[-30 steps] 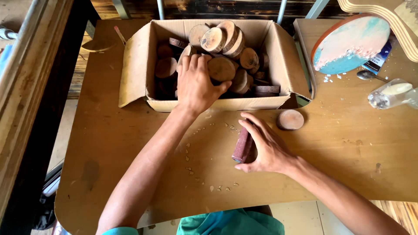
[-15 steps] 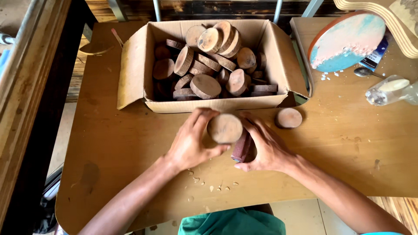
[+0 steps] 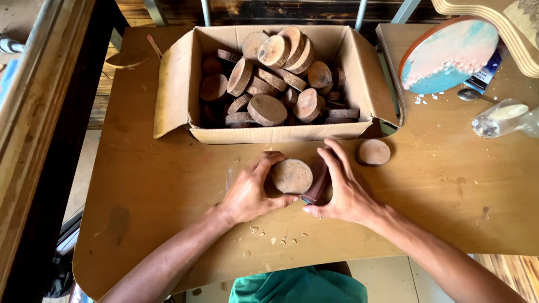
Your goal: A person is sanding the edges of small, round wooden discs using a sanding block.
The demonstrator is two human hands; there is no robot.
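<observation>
Since 0.5 s earlier, the left hand (image 3: pixel 250 193) has lowered 1 round brown wood slice (image 3: pixel 292 176), fingers curled on its rim, just before the open cardboard box (image 3: pixel 174 90); right hand (image 3: pixel 342 188) pinches a dark reddish sanding block (image 3: pixel 317 188) beside it.

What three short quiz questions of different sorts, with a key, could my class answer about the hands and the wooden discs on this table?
1. True or false: the left hand holds a round wooden disc with a bark edge.
2. Multiple choice: the open cardboard box of wood slices lies A) beyond the hands, B) under the table, C) at the left table edge.
3. Fill in: the right hand holds a small dark reddish-brown ____ beside the disc.

Key
1. True.
2. A.
3. Block; what it is made of cannot be told. A second loose wooden disc lies apart on the brown wooden table.
</observation>
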